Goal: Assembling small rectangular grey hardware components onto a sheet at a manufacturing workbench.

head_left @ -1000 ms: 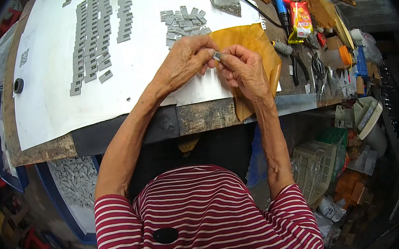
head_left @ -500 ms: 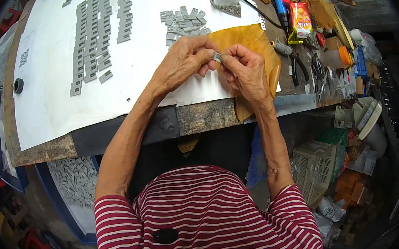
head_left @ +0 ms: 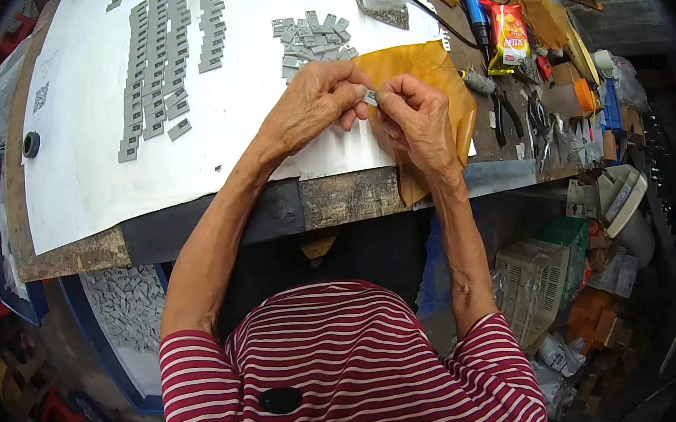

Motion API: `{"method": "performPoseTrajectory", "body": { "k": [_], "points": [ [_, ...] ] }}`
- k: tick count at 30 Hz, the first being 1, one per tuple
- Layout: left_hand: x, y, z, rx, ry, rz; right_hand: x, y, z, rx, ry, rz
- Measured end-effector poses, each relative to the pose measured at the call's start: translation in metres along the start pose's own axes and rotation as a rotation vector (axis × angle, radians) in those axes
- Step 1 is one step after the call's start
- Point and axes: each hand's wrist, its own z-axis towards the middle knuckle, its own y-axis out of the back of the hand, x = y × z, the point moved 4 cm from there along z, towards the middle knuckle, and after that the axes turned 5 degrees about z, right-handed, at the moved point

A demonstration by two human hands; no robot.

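Between my two hands is a small grey rectangular piece (head_left: 370,98), held over the yellow-brown paper (head_left: 439,79) near the table's front edge. My left hand (head_left: 317,99) pinches it between thumb and fingers from the left. From the right, my right hand (head_left: 416,114) closes its thumb and forefinger at the piece; whatever else its fingertips hold is hidden. A loose heap of similar grey pieces (head_left: 317,40) lies just beyond my left hand. Farther left, long overlapping rows of these pieces (head_left: 147,75) rest on the white sheet (head_left: 91,178).
A plastic bag of tiny parts (head_left: 383,7) lies at the back. On the right are a blue electric screwdriver (head_left: 473,3), a red packet (head_left: 509,36), pliers (head_left: 508,117) and an orange-lidded jar (head_left: 575,97). A black ring (head_left: 31,144) sits far left; below stands a blue-edged bin (head_left: 103,347) of pieces.
The right hand's fingers have shifted slightly around the small grey piece, which is tilted a little differently. The arms and everything on the table stay in place.
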Motion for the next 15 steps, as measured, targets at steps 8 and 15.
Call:
{"method": "performPoseTrajectory", "body": {
  "k": [8, 15],
  "points": [
    [-0.0034, -0.0043, -0.0002, 0.012, -0.004, -0.005, 0.0007, 0.0029, -0.0003, -0.007, -0.050, 0.064],
    [-0.0045, -0.0049, 0.0011, 0.003, -0.066, 0.153, 0.0032, 0.0046, -0.0020, -0.002, -0.108, 0.115]
  ]
}}
